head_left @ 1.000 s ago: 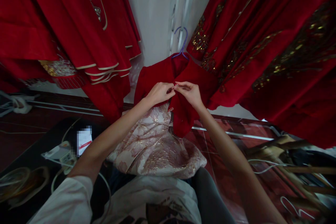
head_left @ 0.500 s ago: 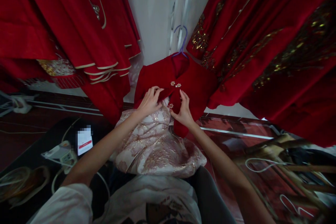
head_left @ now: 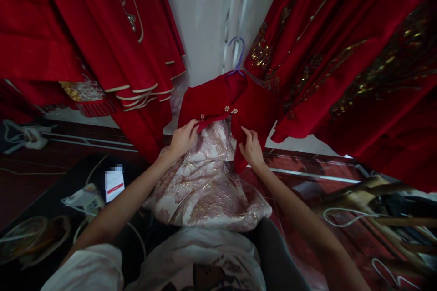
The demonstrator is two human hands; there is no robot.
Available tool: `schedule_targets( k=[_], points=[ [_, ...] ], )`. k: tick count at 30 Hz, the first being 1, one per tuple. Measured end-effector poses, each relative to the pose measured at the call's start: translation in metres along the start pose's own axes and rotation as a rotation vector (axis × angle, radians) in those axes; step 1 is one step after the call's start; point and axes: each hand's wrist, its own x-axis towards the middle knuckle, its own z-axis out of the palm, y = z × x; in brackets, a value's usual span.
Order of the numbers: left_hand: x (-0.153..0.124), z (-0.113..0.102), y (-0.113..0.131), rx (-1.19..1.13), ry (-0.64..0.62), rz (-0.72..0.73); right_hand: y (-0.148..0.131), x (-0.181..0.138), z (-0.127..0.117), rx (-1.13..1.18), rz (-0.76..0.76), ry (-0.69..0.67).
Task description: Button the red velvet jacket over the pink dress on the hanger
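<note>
A red jacket (head_left: 213, 95) hangs on a purple hanger (head_left: 239, 57) in front of me. Flower-shaped pearl buttons (head_left: 231, 110) join it at the upper chest. Below them its front edges are parted. My left hand (head_left: 184, 138) is closed on the left front edge, just under another flower button (head_left: 202, 117). On the opposite side, my right hand (head_left: 251, 146) has its fingers bent around the right front edge. Between the edges shows a pale pink and gold brocade dress (head_left: 211, 168), whose skirt spreads over my lap.
Red garments with trim hang on the left (head_left: 136, 54), and sequined red garments (head_left: 307, 68) hang on the right. A lit phone (head_left: 114, 185) and a plastic packet (head_left: 85, 200) lie on a dark surface at lower left. Wooden furniture (head_left: 362, 200) with a white cable stands at right.
My hands have moved apart, drawing the jacket's front edges outward. More of the brocade bodice shows, and the lower flower button has shifted to the left with the flap.
</note>
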Motion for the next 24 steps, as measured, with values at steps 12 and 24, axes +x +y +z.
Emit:
schedule_targets(
  k=[12,24],
  points=[
    [-0.034,0.056,0.063,-0.083,-0.465,0.103,-0.046,0.047,-0.074,0.439,0.203,0.284],
    [-0.035,0.055,0.057,-0.344,-0.456,0.128,-0.081,0.067,0.042,0.592,-0.038,-0.185]
  ],
)
